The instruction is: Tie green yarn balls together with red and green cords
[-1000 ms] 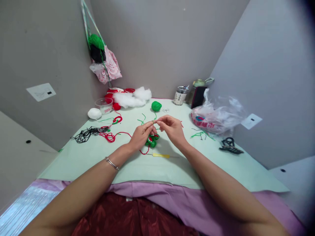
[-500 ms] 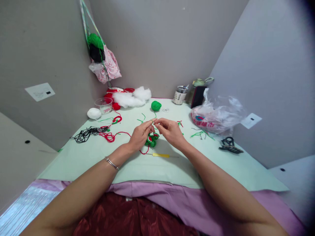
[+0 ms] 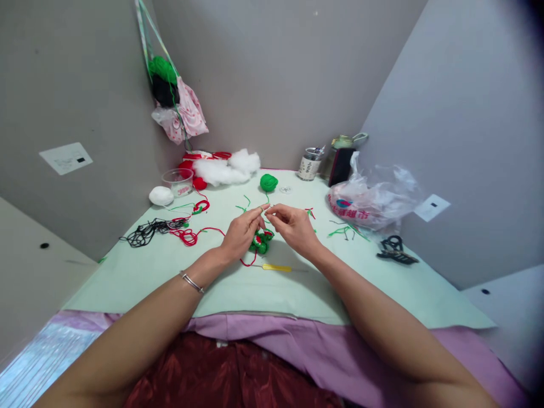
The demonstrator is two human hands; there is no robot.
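Note:
My left hand [image 3: 243,231] and my right hand [image 3: 294,226] meet at the fingertips over the middle of the table. Green yarn runs from the green ball [image 3: 268,182] down to my left fingers, which are closed on it. The fingers of my right hand are pinched together beside them; what they hold is too small to make out. Just beneath the hands lies a green crocheted piece [image 3: 262,243] with red and white spots, partly hidden by my left fingers. A yellow-handled crochet hook [image 3: 277,268] rests on the table nearer to me.
Red yarn [image 3: 187,236] and tangled black yarn [image 3: 148,231] lie at left, near a clear tub [image 3: 178,182] and white stuffing [image 3: 225,169]. At right are a plastic bag [image 3: 369,198], a black hair clip [image 3: 396,250], a can [image 3: 310,165] and yarn scraps [image 3: 346,231].
The whole view has shifted very slightly. Both hands keep nearly the same pose, fingertips together over the crocheted piece.

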